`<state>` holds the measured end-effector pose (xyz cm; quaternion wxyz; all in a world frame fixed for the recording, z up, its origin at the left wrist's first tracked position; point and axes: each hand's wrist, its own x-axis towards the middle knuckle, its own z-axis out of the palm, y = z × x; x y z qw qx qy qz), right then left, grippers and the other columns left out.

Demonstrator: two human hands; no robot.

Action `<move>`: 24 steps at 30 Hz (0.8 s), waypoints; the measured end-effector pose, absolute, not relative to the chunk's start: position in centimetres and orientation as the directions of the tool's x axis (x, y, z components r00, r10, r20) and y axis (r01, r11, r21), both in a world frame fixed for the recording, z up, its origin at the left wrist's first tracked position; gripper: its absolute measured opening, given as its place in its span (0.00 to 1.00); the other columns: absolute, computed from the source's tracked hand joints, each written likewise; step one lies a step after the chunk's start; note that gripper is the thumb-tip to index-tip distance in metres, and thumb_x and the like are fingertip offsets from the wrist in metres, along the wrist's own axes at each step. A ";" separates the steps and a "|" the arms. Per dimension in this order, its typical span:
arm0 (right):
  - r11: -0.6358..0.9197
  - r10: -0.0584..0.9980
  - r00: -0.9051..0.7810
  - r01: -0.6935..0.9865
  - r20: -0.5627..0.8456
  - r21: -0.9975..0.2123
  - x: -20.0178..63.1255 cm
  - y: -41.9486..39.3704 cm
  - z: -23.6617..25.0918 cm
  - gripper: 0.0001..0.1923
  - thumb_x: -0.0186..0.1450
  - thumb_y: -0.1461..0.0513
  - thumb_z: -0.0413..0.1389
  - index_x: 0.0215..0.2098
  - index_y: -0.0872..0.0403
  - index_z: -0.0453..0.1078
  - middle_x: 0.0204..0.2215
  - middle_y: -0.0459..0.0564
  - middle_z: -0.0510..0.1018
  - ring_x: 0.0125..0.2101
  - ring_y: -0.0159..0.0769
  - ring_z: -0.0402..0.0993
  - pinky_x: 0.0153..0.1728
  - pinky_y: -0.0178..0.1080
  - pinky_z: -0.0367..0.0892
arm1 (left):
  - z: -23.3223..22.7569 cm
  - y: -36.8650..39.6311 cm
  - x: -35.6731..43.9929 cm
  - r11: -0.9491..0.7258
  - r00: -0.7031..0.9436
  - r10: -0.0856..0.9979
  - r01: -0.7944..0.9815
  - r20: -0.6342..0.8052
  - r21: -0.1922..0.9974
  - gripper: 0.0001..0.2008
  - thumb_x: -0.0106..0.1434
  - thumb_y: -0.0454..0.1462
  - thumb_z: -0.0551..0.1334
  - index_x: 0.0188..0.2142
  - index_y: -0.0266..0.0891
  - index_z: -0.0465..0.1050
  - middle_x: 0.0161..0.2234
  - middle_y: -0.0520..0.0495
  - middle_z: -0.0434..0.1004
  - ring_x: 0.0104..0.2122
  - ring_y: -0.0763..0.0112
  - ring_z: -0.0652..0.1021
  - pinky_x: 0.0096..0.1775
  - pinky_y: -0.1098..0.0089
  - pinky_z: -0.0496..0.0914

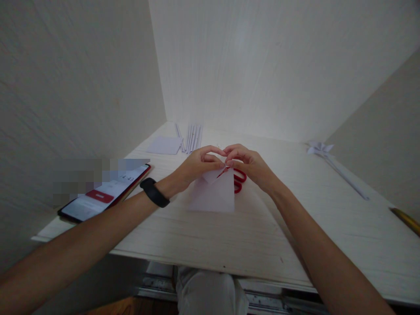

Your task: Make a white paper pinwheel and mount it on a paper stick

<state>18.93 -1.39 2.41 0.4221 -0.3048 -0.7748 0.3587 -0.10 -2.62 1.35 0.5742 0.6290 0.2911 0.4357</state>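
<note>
"If you start at the left, what comes first?"

"A phone (114,192) with a lit screen and a red band across it. Then the black wristband (155,192) on the person's left wrist, and beyond that a flat white sheet (164,145) on the pale surface (197,238)."

"And next to the sheet?"

"Several thin white sticks (194,136), side by side near the back wall (243,78)."

"What is the left hand (206,159) doing?"

"Its thumb and fingers are pinched on the top of a white paper (215,194), which is in the middle, between the two hands and above the near part of the surface. One part of the paper is folded or cut into a flap; I can't tell which."

"Something red shows there."

"The handle loops of a pair of scissors (239,179), just at the paper's right edge; the rest is mostly hidden."

"And the right hand (244,159)?"

"Closed at the fingertips on the same paper, meeting the left hand's fingers."

"Further right?"

"A pinwheel-like folded paper (319,148), its white stick (348,178) slanting towards us. Last, a gold-coloured object (406,222), cut off by the edge of view."
</note>
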 end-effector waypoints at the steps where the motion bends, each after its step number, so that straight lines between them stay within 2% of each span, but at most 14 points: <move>1: 0.560 0.774 -0.457 0.175 0.437 -0.810 18.9 -1.4 2.4 0.04 0.58 0.59 0.60 0.26 0.50 0.73 0.41 0.47 0.73 0.44 0.34 0.69 0.49 0.45 0.62 | 1.4 -2.6 -0.1 -0.177 0.447 0.868 -0.130 0.217 0.976 0.17 0.53 0.38 0.67 0.42 0.37 0.70 0.29 0.50 0.78 0.30 0.73 0.77 0.33 0.73 0.65; 7: 0.624 0.740 -0.456 0.194 0.494 -0.757 18.9 -1.2 2.1 0.05 0.59 0.59 0.59 0.27 0.50 0.72 0.40 0.47 0.73 0.43 0.35 0.69 0.49 0.44 0.61 | 1.7 -2.8 0.0 -0.181 0.425 0.881 -0.103 0.208 0.978 0.16 0.53 0.36 0.67 0.41 0.37 0.70 0.28 0.51 0.78 0.29 0.74 0.77 0.31 0.75 0.65; 16: 0.755 0.651 -0.418 0.266 0.634 -0.600 18.4 -1.4 1.6 0.08 0.63 0.56 0.56 0.29 0.51 0.69 0.37 0.48 0.72 0.41 0.35 0.68 0.47 0.41 0.61 | 1.9 -3.1 0.0 -0.220 0.367 0.903 -0.051 0.223 0.974 0.16 0.52 0.39 0.67 0.40 0.37 0.70 0.29 0.49 0.79 0.30 0.70 0.78 0.32 0.72 0.67; 24: 0.755 0.655 -0.419 0.329 0.629 -0.567 18.1 -1.9 2.1 0.12 0.64 0.52 0.53 0.29 0.51 0.68 0.34 0.49 0.71 0.38 0.36 0.67 0.44 0.41 0.62 | 1.6 -2.9 0.3 -0.305 0.366 0.889 0.020 0.277 0.952 0.11 0.52 0.40 0.67 0.31 0.35 0.72 0.31 0.47 0.78 0.32 0.71 0.77 0.36 0.70 0.68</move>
